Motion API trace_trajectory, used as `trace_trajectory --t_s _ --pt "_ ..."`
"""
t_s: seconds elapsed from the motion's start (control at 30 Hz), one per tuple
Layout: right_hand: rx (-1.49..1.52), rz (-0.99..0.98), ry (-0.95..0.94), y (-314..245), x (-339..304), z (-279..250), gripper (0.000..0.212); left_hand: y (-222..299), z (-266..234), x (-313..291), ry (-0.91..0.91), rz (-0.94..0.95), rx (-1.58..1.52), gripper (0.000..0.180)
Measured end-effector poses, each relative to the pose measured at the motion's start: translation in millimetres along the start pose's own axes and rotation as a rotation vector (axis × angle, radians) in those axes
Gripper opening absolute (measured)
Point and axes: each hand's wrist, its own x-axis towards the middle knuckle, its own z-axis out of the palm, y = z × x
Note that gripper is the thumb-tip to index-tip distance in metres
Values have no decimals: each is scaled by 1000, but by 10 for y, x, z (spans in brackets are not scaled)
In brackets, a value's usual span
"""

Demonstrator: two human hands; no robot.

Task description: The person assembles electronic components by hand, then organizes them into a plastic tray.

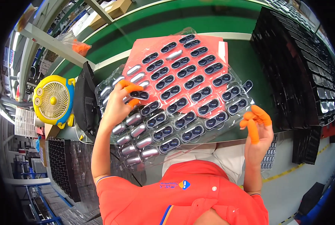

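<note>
A clear plastic tray (pixel 233 125) lies tilted across a pink sheet (pixel 143 47), with rows of small oval pieces in its pockets. Most pieces, such as this oval part (pixel 208 107), show two dark round hollows inside a pale rim; others are smooth silver shells (pixel 149 152), mostly along the left side. Orange finger cots cover several fingertips of both hands. My left hand (pixel 118 103) pinches one oval part (pixel 140 95) above the tray's left side. Beside the tray's right corner, my right hand (pixel 259 129) has its bent fingers apart and nothing visible between them.
A yellow and blue fan (pixel 53 100) and a black bag (pixel 86 107) stand to the left on the green table (pixel 238 48). Stacked black trays (pixel 293 67) rise at the right. A metal post (pixel 58 47) stands at the far left; more black trays (pixel 64 168) are below.
</note>
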Motion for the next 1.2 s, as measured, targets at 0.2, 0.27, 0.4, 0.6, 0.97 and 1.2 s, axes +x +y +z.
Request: trace_trajectory --t_s 0.2,0.27,0.4,0.6,0.97,1.2 --pt "-38 -10 77 -35 -17 -145 26 -89 -1 64 -164 290 -18 41" --pt "-44 -16 97 -54 -20 -163 25 -75 -38 74 -157 350 11 40" --pt "-95 -46 199 -216 -48 -374 23 45 8 213 -124 448 -47 37" --pt "-199 -320 283 -726 -36 -697 19 -188 116 248 73 221 22 20" --pt "-1492 -724 242 -1969 2125 -2487 28 -127 51 449 54 87 89 30" --pt "-2052 -563 -127 -1797 3101 -2427 31 607 -17 502 116 144 -341 37"
